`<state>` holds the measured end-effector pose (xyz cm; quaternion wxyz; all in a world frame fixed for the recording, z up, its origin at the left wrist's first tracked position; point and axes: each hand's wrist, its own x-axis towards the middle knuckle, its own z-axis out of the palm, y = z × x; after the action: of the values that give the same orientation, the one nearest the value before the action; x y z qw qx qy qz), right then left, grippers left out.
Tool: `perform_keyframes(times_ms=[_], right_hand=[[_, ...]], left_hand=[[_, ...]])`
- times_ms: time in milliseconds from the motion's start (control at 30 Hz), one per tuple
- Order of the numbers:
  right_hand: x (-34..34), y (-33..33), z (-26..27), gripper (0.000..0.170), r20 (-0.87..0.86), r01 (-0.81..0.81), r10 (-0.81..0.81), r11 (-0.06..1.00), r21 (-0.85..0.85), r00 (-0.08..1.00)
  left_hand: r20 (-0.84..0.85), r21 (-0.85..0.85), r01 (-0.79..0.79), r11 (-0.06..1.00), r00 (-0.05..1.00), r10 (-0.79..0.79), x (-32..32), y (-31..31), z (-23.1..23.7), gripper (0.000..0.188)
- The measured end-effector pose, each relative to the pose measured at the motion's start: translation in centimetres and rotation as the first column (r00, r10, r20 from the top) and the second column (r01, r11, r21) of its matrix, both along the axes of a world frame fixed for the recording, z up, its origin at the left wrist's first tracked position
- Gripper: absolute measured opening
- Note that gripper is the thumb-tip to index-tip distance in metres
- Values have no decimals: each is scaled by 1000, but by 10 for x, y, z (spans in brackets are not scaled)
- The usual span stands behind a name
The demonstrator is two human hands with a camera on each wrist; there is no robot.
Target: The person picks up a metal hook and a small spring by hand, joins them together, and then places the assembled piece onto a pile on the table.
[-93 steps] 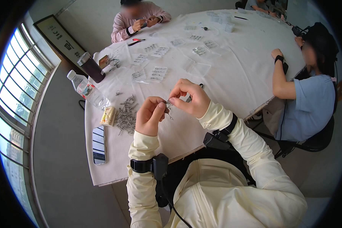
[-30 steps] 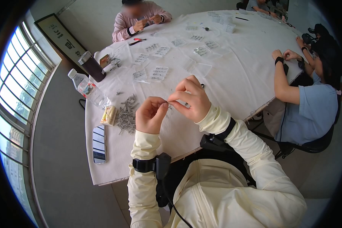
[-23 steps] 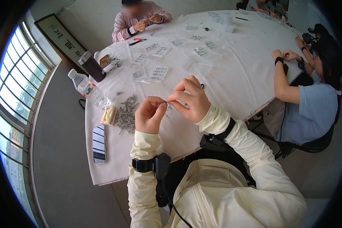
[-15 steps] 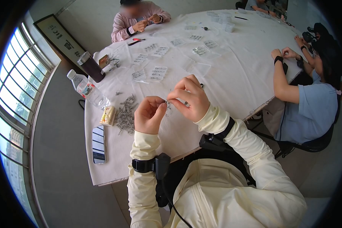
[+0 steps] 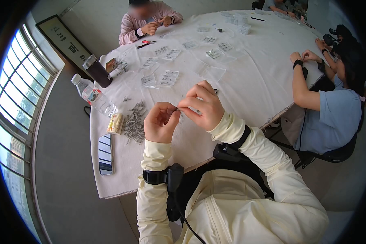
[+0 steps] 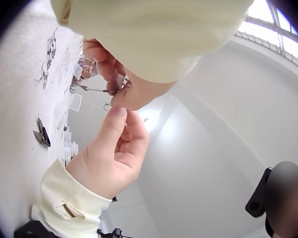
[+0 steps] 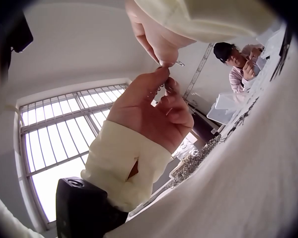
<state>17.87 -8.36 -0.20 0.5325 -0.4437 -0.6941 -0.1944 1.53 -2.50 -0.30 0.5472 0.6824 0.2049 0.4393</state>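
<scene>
Pinching a hooked metal piece point(image 6: 96, 90) between thumb and fingertips of the left hand point(image 5: 162, 124), and pressing thumb to forefinger with the right hand point(image 5: 203, 107) at the same spot, tip against tip. Cannot tell whether both pinch one piece or two joined parts (hidden under the fingertips where they meet). Holds it raised off the tablecloth point(image 5: 240, 81), to the right of the pile of metal bits point(image 5: 136, 124).

Loses nearly all of the piece in the head view, catching only a faint glint below the fingertips. Shows far more in the left wrist view: links bunched at the left fingers, a thin strand trailing out, and a small bent hook point(image 6: 108, 106) jutting beside the right thumb. Adds a narrow wire loop point(image 7: 179, 63) in the right wrist view, poking past the right fingertips.

Runs its long axis roughly upright, with the strand pointing down towards the tablecloth (sideways in the tilted left wrist view).

Has a packet point(image 5: 115, 124) just left of the pile, a phone point(image 5: 106, 154) nearer the body than the pile, a bottle point(image 5: 95, 99) beyond it to the left, and clear cases point(image 5: 169, 78) farther beyond it to the right.
</scene>
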Motion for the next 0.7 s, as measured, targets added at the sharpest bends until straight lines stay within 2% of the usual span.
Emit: perform_keyframes(times_ms=[367, 433, 700], right_hand=[[0, -2, 1, 22, -19, 10, -11, 999, -50, 1000], [1, -3, 4, 20, -57, 15, -18, 999, -49, 998], [5, -2, 5, 15, -118, 26, -31, 999, -44, 993]], left_hand=[[24, -26, -9, 1000, 1000, 10, -2, -1, 3, 10], [18, -102, 21, 995, 1000, -19, -2, -4, 8, 13], [73, -144, 101, 984, 993, -91, -6, 3, 2, 19]])
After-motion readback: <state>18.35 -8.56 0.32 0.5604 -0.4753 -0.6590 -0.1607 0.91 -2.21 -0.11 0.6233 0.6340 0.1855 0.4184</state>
